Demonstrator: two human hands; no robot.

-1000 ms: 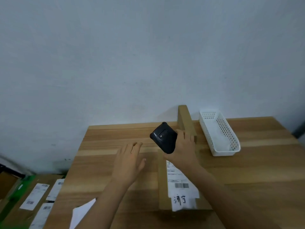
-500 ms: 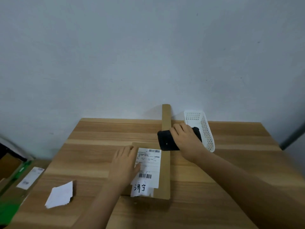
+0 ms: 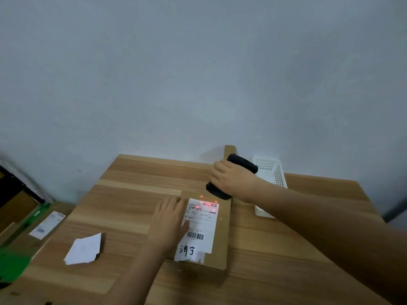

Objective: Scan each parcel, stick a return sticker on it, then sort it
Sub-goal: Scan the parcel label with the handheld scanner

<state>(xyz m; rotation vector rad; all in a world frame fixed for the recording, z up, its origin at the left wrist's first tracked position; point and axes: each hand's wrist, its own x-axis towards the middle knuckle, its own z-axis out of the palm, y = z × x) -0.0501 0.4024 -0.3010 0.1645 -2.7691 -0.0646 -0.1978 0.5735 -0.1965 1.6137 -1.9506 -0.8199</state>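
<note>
Scanner [image 3: 231, 176] gripped in right hand [image 3: 234, 181], red light on parcel [image 3: 220, 234] label [image 3: 201, 225]; left hand [image 3: 169, 223] flat w/ fingers straight, pressing parcel on surface [image 3: 123, 208].

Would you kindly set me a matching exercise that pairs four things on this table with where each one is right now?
Things:
1. scanner
2. white basket
3. paper slip
4. parcel

Places:
A. under the flat fingers of the left hand
B. in the grip of the right hand, casting red light on the label
C. loose on the table, left of the left hand
D. at the table's back edge, right of the scanner

Pairs: 1-B, 2-D, 3-C, 4-A
</note>
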